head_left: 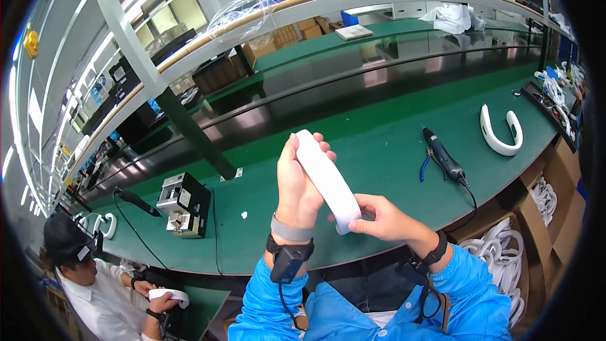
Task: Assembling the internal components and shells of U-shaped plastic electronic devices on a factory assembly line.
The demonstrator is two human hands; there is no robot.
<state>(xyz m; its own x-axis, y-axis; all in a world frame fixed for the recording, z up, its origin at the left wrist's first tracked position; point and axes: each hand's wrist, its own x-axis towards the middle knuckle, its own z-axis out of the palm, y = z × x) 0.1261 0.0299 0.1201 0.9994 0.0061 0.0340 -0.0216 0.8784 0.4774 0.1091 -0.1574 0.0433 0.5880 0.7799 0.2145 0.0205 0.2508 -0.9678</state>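
Observation:
A white curved plastic neck fan (328, 180) is held up over the green workbench, its long smooth side facing me. My left hand (295, 177) wraps round its upper part, thumb and fingertips on either edge. At the lower end my right hand (382, 217) pinches it between thumb and fingers. To the right on the bench lie a black electric screwdriver (447, 161) and blue-handled pliers (427, 163). Another white U-shaped neck fan (504, 148) rests farther right, apart from both hands.
A black-and-metal screw feeder (183, 205) stands left, near a second electric screwdriver (136, 201). A co-worker (95, 284) at lower left holds a white curved piece (172, 295). Cardboard boxes (535, 227) with white parts stand lower right. A shelf post (192, 132) rises behind the bench.

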